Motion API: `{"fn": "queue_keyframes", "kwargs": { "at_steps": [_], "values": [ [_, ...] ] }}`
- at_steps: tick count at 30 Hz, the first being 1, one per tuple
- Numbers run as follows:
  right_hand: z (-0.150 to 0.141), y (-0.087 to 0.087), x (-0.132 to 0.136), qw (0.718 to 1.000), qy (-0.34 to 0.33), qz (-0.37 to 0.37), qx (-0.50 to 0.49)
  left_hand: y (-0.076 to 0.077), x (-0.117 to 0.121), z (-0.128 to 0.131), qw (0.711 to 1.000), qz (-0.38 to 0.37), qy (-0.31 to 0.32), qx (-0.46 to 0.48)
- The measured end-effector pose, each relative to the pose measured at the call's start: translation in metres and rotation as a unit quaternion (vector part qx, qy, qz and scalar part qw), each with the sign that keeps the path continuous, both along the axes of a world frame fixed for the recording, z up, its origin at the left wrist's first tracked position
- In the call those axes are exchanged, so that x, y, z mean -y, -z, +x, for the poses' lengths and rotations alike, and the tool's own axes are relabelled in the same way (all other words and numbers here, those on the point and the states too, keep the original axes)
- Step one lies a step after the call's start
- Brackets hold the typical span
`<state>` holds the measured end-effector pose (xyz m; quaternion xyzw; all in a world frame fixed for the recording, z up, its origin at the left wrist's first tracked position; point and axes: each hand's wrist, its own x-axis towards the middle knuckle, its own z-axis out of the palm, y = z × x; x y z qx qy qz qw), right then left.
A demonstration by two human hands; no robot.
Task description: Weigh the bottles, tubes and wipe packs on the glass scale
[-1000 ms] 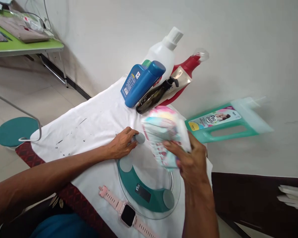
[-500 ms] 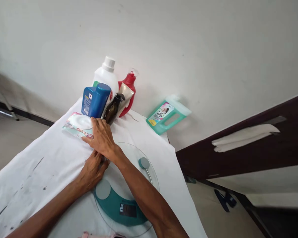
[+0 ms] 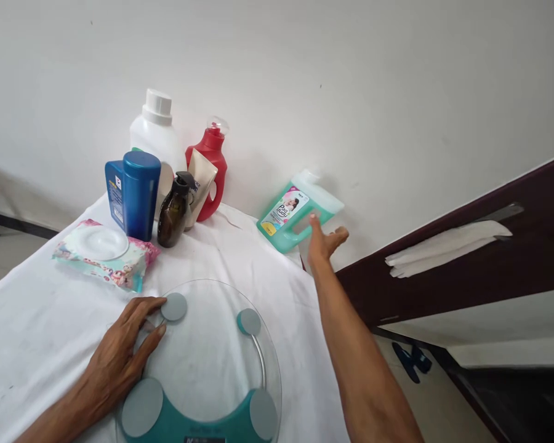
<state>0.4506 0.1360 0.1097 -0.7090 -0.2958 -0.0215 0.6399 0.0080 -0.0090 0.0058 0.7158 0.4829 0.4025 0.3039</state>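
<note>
My left hand [image 3: 124, 347] rests at the left edge of a round glass scale [image 3: 207, 357], thumb and fingers apart beside one grey pad. My right hand [image 3: 325, 240] is open at the right, fingers apart, close to the handle of a green Pao dudu jug [image 3: 281, 215]. The jug leans tilted near the wall. Whether the fingertips touch it I cannot tell. A pack of wet wipes [image 3: 104, 246] with a white lid lies on the cloth beyond my left hand. The scale's display is partly cut off at the lower edge.
A blue bottle [image 3: 138, 197], a white bottle [image 3: 157, 132], a dark pump bottle [image 3: 173, 215], a beige tube [image 3: 200, 184] and a red bottle [image 3: 210, 154] stand together against the wall. White cloth [image 3: 240, 246] covers the table. A dark door [image 3: 425, 264] is at the right.
The wipes pack, earlier in my right hand, was carried left and now lies beside the blue bottle, let go. My right hand has moved right to the green jug. My left hand stays by the scale.
</note>
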Motion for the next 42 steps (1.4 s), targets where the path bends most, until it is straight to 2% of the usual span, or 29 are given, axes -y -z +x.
{"fn": "queue_keyframes", "kwargs": {
  "at_steps": [3,7,10,12,16,19,23,26,29,32,35,42],
  "values": [
    [0.028,-0.007,-0.026,0.995,-0.078,-0.007,-0.062,-0.005,0.0,0.001,1.0,-0.001,-0.003,-0.013],
    [0.033,-0.006,-0.042,0.984,-0.13,-0.002,-0.119,-0.007,0.0,0.001,0.999,-0.006,-0.006,-0.031],
    [0.019,-0.002,-0.043,0.981,-0.136,0.015,-0.135,-0.007,0.0,0.0,0.999,-0.013,-0.002,-0.035],
    [0.006,-0.003,-0.042,0.982,-0.118,0.047,-0.138,-0.007,0.0,0.0,0.999,-0.019,0.001,-0.034],
    [-0.016,-0.016,-0.031,0.988,-0.066,0.085,-0.107,-0.007,0.001,0.0,0.999,-0.025,0.004,-0.022],
    [-0.025,-0.03,-0.008,0.991,-0.072,0.093,-0.06,-0.006,0.002,0.001,1.0,-0.023,0.01,-0.009],
    [-0.043,-0.051,0.048,0.993,-0.075,0.091,-0.02,-0.004,0.002,0.0,0.999,-0.011,0.03,-0.006],
    [-0.067,-0.067,0.104,0.984,-0.136,0.114,-0.01,-0.002,0.0,-0.003,0.999,-0.005,0.048,-0.019],
    [-0.097,-0.075,0.156,0.973,-0.207,0.094,-0.039,-0.001,-0.003,-0.007,0.998,0.004,0.06,-0.025],
    [-0.128,-0.072,0.194,0.957,-0.269,0.064,-0.088,0.0,-0.005,-0.009,0.997,0.007,0.074,-0.029],
    [-0.156,-0.064,0.217,0.941,-0.314,0.054,-0.112,0.001,-0.006,-0.01,0.996,0.007,0.08,-0.03],
    [-0.207,-0.052,0.232,0.929,-0.332,0.088,-0.135,0.006,-0.008,-0.011,0.996,0.014,0.086,-0.022]
  ]
}}
